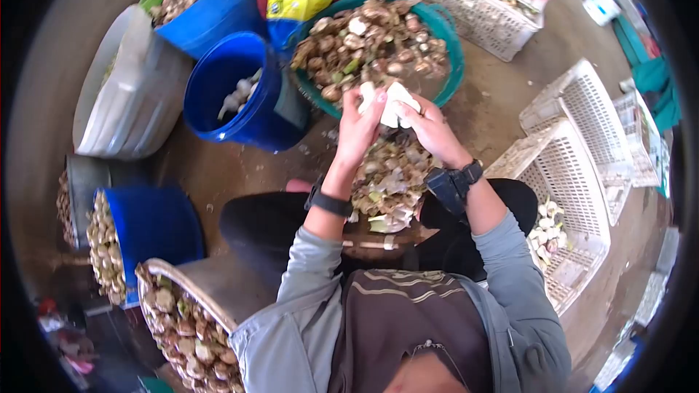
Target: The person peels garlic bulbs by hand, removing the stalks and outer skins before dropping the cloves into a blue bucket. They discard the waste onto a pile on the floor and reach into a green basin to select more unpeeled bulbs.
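My left hand (358, 127) and my right hand (433, 131) meet over the near rim of a green tub (457, 76). Between their closed fingers is a white garlic bulb (399, 104), partly hidden by the fingers and bright against the tub. Unpeeled brownish bulbs (349, 44) fill much of the tub, with murky water showing at its right. Below my hands, between my knees, lies a heap of papery skins and trimmings (389, 175). Dark bands circle both wrists, and a small black device sits by the right one.
Left of the tub, a blue bucket (226, 120) holds some white bulbs. More containers stand at left, including a blue bucket on its side (164, 225) and a tub of bulbs (193, 327). White crates (575, 196) line the right; another crate (495, 25) stands behind the tub.
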`<state>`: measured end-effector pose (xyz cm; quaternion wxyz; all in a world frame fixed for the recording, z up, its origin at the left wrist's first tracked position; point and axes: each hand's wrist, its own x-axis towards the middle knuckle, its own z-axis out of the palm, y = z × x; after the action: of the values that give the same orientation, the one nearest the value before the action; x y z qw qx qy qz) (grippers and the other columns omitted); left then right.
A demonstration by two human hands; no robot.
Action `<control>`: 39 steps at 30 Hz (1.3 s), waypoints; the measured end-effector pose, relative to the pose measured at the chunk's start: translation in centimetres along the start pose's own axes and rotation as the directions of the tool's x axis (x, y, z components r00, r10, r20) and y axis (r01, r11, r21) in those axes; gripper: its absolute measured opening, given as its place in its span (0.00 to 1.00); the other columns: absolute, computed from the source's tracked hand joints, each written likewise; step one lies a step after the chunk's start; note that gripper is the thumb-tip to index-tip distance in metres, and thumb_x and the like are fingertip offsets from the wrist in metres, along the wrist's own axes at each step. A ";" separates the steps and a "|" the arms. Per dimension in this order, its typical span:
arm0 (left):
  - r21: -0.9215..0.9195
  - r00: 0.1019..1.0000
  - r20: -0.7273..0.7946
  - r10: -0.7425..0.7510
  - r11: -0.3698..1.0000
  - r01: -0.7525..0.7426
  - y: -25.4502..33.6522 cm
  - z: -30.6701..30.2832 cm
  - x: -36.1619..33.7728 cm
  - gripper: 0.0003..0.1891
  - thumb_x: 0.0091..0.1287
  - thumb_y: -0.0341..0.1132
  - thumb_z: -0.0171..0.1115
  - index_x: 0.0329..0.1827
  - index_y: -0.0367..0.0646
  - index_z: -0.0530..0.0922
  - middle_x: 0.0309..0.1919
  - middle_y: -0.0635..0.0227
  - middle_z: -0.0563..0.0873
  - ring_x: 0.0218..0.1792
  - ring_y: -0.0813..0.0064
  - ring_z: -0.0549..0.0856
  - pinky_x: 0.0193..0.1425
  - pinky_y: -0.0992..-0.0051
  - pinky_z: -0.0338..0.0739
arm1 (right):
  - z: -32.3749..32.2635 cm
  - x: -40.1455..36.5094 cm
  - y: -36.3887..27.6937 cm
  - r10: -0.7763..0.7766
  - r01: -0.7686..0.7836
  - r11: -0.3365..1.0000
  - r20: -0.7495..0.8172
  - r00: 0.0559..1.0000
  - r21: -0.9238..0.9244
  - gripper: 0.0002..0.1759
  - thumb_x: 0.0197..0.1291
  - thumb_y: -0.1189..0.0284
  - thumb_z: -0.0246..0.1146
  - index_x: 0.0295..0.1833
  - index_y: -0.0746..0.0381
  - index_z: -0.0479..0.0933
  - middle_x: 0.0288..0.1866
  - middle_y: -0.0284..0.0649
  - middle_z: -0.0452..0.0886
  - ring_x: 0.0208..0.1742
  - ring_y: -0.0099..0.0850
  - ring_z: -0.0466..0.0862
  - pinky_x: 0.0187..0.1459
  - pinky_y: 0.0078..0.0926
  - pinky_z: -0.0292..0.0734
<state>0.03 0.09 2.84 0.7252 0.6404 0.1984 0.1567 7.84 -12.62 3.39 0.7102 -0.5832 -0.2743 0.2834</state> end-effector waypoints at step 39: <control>0.766 0.788 -0.011 0.616 0.512 -0.389 0.1 0.6 -1.7 0.06 0.60 0.31 0.61 0.39 0.44 0.81 0.37 0.65 0.80 0.42 0.63 0.74 0.50 0.68 0.66 | 0.3 0.6 1.4 -0.336 0.180 0.696 -0.094 0.937 -0.695 0.05 0.52 0.74 0.61 0.31 0.64 0.75 0.27 0.47 0.78 0.31 0.45 0.79 0.33 0.40 0.72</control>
<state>-1.15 -1.25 3.14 0.2930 0.8736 0.1484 0.3590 7.95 -11.79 2.13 0.5071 -0.7832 -0.3596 -0.0031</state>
